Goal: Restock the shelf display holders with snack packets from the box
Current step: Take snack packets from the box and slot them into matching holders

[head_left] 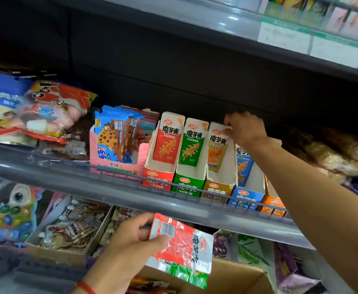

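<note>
Several cardboard display holders stand in a row on the middle shelf: red (160,177), green (189,184), yellow-brown (218,189), blue (248,197) and orange (274,203). Snack packets lean inside the red (167,143), green (191,143) and yellow-brown (217,151) holders. My right hand (244,128) reaches to the top of the packet in the yellow-brown holder, fingertips pinching its upper edge. My left hand (135,240) grips a small stack of packets below the shelf, a red one (182,242) on top and a green one (187,274) under it. The cardboard box (237,274) sits beneath.
A grey shelf rail (110,187) with a wire fence runs across the front. A pink-and-blue biscuit display box (120,143) stands left of the holders, with bagged snacks (46,111) further left. Brown bags (332,151) lie to the right. Lower shelf trays (67,225) hold more goods.
</note>
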`<state>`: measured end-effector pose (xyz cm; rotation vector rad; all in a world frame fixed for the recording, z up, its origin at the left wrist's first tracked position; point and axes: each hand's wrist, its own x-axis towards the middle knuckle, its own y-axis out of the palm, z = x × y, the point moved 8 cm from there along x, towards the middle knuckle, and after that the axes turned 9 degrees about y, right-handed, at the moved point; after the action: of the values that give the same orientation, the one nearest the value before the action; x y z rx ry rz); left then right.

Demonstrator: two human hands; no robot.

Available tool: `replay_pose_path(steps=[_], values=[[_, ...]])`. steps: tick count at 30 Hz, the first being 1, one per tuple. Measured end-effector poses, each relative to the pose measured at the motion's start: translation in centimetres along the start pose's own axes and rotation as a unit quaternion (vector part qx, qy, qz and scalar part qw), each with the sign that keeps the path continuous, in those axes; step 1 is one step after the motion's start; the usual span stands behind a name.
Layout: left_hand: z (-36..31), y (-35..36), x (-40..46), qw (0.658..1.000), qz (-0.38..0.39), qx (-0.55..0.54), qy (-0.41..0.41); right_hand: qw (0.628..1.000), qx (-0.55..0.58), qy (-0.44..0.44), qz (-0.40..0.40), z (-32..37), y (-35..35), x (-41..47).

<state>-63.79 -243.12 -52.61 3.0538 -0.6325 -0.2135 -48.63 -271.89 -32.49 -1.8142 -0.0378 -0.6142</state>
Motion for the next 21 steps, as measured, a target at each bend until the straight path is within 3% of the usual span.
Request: replay_pose_path(steps=[2,5,7,9,11,13,17,21], values=[[0.1,-0.2,0.0,1.0,-0.012,-0.011,0.006,0.998,0.037,-0.014,-0.041,0.7,-1.3,-1.8],[0.1,-0.4,0.0,0.999,-0.029,-0.024,0.017,0.965,0.22,-0.114,-0.082,2.7,-3.7,-8.3],[0.1,-0.6,-0.2,0.998,-0.04,-0.035,0.023,0.93,0.279,-0.235,-0.03,4.9,-3.9,-15.1],[0.1,-0.7,-0.4,0.997,-0.049,-0.049,0.033,0.921,0.255,-0.294,0.033,6.0,-2.4,-21.2],[0.1,-0.9,-0.7,0.995,-0.062,-0.068,0.04,0.934,0.225,-0.264,0.082,4.9,0.0,-24.4],[0.1,-1.0,-1.2,0.992,-0.074,-0.096,0.039,0.93,0.264,-0.213,0.14,3.3,2.1,-25.5],[0.3,-0.6,-2.0,0.99,-0.077,-0.114,0.037,0.844,0.484,-0.091,0.213,1.4,3.1,-26.1],[1.5,-1.3,-2.2,0.988,-0.101,-0.116,0.017,0.802,0.524,-0.138,0.251,1.6,1.8,-27.3]])
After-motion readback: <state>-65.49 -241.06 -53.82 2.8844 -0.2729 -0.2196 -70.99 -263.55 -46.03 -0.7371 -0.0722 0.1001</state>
